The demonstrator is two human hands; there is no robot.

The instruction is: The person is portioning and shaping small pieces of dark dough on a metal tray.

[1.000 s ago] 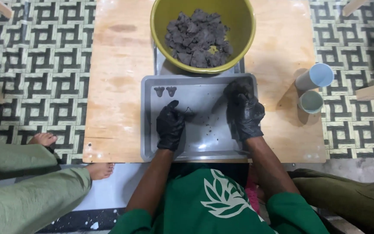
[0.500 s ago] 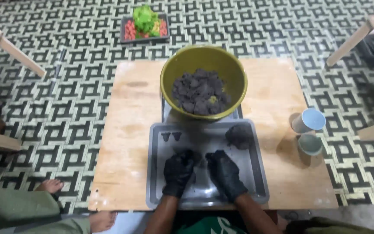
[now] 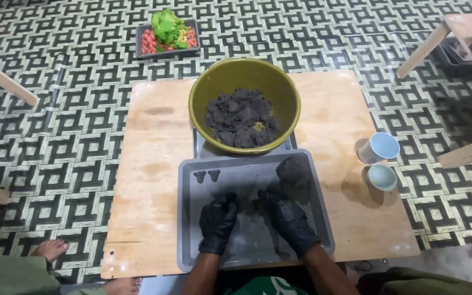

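A small dark lump is sitting in the grey tray, pinched between both gloved hands: left hand and right hand are curling around it. A bigger clump is lying far right; a yellow bowl beyond.

No packages, labels, signs or screens showed anywhere on the bench or the patterned floor.
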